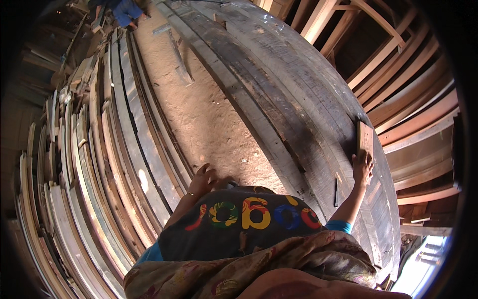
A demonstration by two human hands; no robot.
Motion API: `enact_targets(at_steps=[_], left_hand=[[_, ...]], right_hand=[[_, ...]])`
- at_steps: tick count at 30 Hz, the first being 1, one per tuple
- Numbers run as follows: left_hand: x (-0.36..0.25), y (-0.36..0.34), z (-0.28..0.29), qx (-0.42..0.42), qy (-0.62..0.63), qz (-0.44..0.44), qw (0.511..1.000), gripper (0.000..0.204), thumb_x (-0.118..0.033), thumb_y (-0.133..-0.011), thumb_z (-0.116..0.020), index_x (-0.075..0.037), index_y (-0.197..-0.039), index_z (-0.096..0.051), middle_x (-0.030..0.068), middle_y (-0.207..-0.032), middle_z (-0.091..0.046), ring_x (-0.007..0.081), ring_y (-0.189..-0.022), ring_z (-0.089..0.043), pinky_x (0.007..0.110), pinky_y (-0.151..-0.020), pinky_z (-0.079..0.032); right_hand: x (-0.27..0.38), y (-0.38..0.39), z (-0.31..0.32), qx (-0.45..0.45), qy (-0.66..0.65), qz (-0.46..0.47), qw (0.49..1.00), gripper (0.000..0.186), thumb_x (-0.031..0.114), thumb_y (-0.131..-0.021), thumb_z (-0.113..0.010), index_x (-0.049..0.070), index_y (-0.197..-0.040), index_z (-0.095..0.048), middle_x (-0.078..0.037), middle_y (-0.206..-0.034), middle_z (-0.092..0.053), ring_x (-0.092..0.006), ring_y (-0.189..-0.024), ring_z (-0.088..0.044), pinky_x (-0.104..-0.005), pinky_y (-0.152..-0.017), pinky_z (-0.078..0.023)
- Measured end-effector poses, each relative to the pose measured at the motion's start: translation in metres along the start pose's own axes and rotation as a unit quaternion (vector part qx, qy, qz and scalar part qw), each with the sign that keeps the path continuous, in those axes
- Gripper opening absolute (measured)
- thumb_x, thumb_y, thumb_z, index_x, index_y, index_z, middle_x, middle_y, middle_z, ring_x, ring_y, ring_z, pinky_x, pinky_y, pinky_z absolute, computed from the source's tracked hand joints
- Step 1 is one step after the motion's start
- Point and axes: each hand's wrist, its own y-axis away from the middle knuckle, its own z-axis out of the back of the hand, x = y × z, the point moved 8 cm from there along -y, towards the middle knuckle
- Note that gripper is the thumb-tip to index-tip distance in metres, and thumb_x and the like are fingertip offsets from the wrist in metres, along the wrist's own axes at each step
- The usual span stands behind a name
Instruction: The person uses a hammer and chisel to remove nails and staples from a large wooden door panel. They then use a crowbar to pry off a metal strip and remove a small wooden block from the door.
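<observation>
On the right, my right hand (pixel 363 168) grips the near end of a short light-brown wooden block (pixel 366 139). The block lies on the right side of a large, worn grey wooden worktop (pixel 298 94). A thin dark rod (pixel 336 193) rests on the same surface, to the left of my right wrist. Nothing shows in my left hand (pixel 203 179), which hangs beside my body with its fingers apart and slightly bent. It is over the dirt floor, near the stacked planks, and a thin bangle circles its wrist.
Long planks (pixel 119 174) lie stacked along the left. A narrow strip of dirt floor (pixel 209 119) runs between them and the worktop, with a loose wooden piece (pixel 179 57) on it. At the far left another person (pixel 127 12) is partly visible. Curved-looking boards (pixel 418 109) stand at right.
</observation>
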Motion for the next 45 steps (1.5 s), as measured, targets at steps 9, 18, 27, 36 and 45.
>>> enact_targets(at_steps=[9,18,27,36,45], left_hand=[[-0.022,-0.002,0.003,0.007,-0.025,-0.009,1.000,0.045,-0.018,-0.075,-0.071,-0.005,-0.116,-0.059,0.0265,-0.132,-0.043,0.0400,-0.119,-0.047,0.042,-0.099,-0.042],[0.051,-0.056,0.021,0.006,-0.023,-0.027,0.999,0.044,-0.017,-0.074,-0.071,-0.008,-0.116,-0.059,0.0221,-0.130,-0.046,0.0373,-0.117,-0.049,0.040,-0.096,-0.044],[0.187,-0.157,0.144,-0.037,0.010,0.021,0.999,0.048,-0.025,-0.075,-0.072,-0.010,-0.118,-0.057,0.0223,-0.131,-0.046,0.0380,-0.113,-0.052,0.042,-0.093,-0.046],[0.306,-0.214,0.283,-0.100,-0.030,0.079,0.991,0.042,-0.018,-0.079,-0.069,-0.006,-0.117,-0.057,0.0175,-0.124,-0.052,0.0312,-0.098,-0.060,0.039,-0.086,-0.050],[0.336,-0.358,0.359,-0.072,0.073,0.047,0.994,0.046,-0.024,-0.081,-0.067,-0.005,-0.121,-0.055,0.0178,-0.127,-0.051,0.0339,-0.107,-0.056,0.038,-0.090,-0.047]], right_hand=[[0.018,0.012,-0.012,-0.052,0.029,-0.024,0.998,0.080,0.068,-0.082,-0.045,0.025,-0.146,-0.023,-0.018,-0.151,-0.015,-0.0435,-0.138,-0.008,-0.0659,-0.104,-0.015],[0.225,0.072,-0.034,-0.013,0.018,0.226,0.974,0.075,0.056,-0.081,-0.057,0.020,-0.142,-0.031,-0.018,-0.147,-0.023,-0.0418,-0.138,-0.010,-0.0667,-0.103,-0.018],[0.506,0.143,-0.063,0.141,-0.051,0.399,0.905,0.088,0.049,-0.075,-0.067,0.006,-0.142,-0.028,-0.020,-0.148,-0.018,-0.0383,-0.140,-0.009,-0.0640,-0.106,-0.016],[0.604,0.114,-0.073,0.405,0.232,0.366,0.805,0.070,0.066,-0.063,-0.068,-0.003,-0.078,-0.069,-0.023,-0.088,-0.065,-0.0358,-0.089,-0.063,-0.0423,-0.080,-0.048],[0.836,0.042,-0.079,0.398,0.165,0.362,0.827,0.055,0.055,-0.074,-0.066,0.001,-0.076,-0.067,-0.014,-0.065,-0.064,-0.0269,-0.069,-0.066,-0.0389,-0.070,-0.049]])
